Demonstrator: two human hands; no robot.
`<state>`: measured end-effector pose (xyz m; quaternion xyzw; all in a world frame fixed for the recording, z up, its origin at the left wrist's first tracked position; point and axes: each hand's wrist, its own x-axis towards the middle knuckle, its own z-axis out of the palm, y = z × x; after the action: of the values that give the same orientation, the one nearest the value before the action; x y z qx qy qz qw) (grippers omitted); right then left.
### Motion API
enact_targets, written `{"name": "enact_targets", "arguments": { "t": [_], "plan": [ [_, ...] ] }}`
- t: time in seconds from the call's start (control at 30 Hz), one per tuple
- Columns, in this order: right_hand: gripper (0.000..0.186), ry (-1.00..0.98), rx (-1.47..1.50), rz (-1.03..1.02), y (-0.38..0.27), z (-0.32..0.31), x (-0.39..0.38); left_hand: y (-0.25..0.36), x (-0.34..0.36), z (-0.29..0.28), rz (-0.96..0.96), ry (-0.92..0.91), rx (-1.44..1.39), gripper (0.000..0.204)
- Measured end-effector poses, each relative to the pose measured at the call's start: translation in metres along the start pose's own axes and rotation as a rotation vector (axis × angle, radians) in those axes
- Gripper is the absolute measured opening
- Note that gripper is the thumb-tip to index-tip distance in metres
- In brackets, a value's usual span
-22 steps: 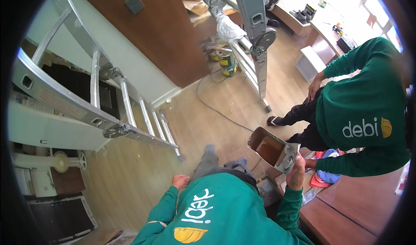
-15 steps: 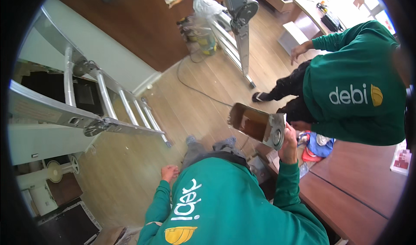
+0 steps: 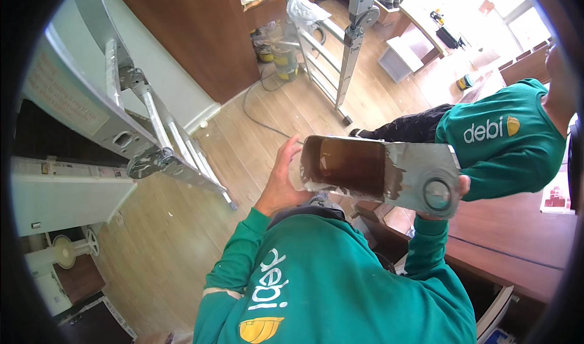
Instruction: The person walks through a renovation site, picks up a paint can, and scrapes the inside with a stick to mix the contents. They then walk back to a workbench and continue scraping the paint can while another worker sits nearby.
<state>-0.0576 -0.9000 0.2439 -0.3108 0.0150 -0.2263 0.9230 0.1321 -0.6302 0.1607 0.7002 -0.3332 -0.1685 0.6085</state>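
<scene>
A rectangular metal tin (image 3: 413, 161), cut open along its upper side, lies tilted across the space in front of my chest. Brown residue coats its inside, and a round spout ring sits on its right end. My right hand (image 3: 463, 187) is shut on that end, most of its fingers hidden behind the tin. At the opposite end, my left hand (image 3: 281, 182) is open, thumb and fingers apart around the tin's corner. I cannot tell whether it touches the metal.
Left stands an aluminium ladder (image 3: 161, 155); another ladder (image 3: 350, 64) stands ahead near buckets (image 3: 285, 63). A cable (image 3: 252, 112) crosses the wooden floor. A co-worker (image 3: 505, 137) in green is close on the right, beside a brown desk (image 3: 505, 234).
My left hand has risen from beside my waist to the tin's left end. The tin has come closer and turned more level. The co-worker's arm is no longer stretched out toward the left.
</scene>
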Motion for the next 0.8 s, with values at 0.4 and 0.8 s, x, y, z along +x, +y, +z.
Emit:
{"name": "enact_targets", "arguments": {
  "t": [0.4, 0.8],
  "plan": [
    [0.073, -0.037, -0.272, -0.148, 0.039, 0.029, -0.024, 0.057, -0.021, -0.046, 0.37, -0.134, 0.2, 0.095],
    [0.063, 0.114, 0.134, 0.043, 0.092, 0.011, -0.06, 0.058, -0.045, -0.075, 0.331, -0.13, 0.296, 0.096]
  ]
}}
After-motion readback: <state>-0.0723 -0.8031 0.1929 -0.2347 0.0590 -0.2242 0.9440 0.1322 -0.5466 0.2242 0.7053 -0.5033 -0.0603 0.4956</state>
